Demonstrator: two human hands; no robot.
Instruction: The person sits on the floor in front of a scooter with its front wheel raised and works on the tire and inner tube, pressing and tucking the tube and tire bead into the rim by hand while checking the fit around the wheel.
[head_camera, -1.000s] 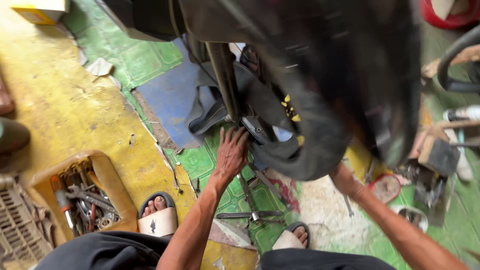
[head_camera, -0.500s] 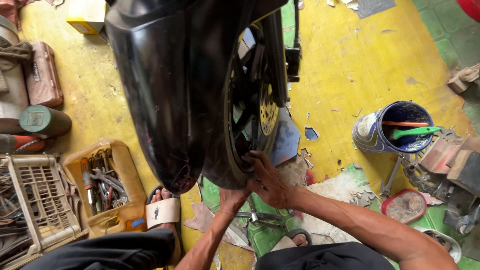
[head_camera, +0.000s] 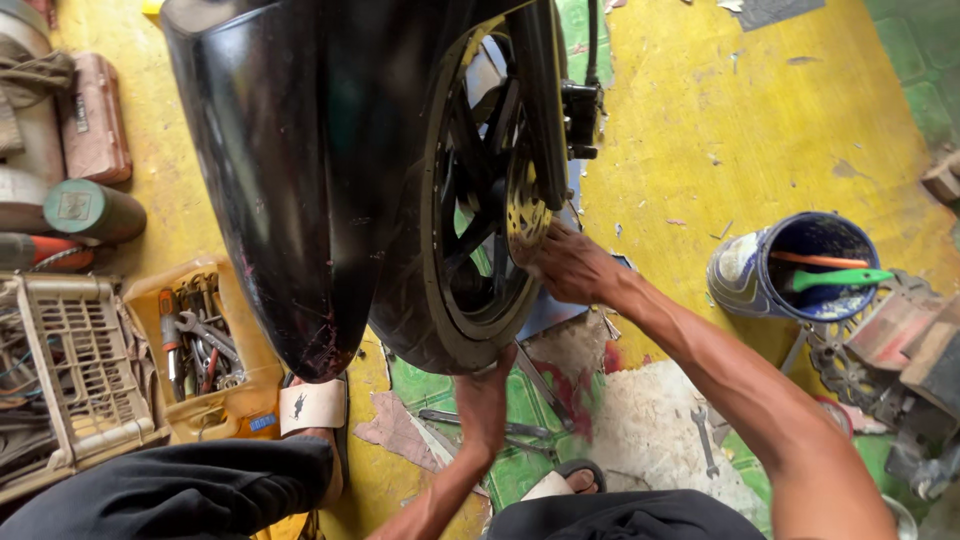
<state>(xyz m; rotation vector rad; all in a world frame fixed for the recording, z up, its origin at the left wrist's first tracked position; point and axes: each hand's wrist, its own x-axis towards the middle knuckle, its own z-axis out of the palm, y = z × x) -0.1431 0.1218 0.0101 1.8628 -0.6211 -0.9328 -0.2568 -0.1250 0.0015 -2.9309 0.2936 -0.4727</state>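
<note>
Two hands on the front wheel (head_camera: 470, 250) in the head view: left hand (head_camera: 485, 400) gripping the tyre's bottom edge, right hand (head_camera: 565, 265) spread flat against the brake disc (head_camera: 525, 215). Looks heavy and stiff, rubber grippy, so rim or tyre seems the place to hold. Left of the left hand: yellow tool tray (head_camera: 215, 400). Right of the right hand: blue bucket (head_camera: 745, 280), whitish smeared label.

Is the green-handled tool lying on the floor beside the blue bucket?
No, the green-handled tool rests inside the blue bucket, across its opening, next to an orange stick.
</note>
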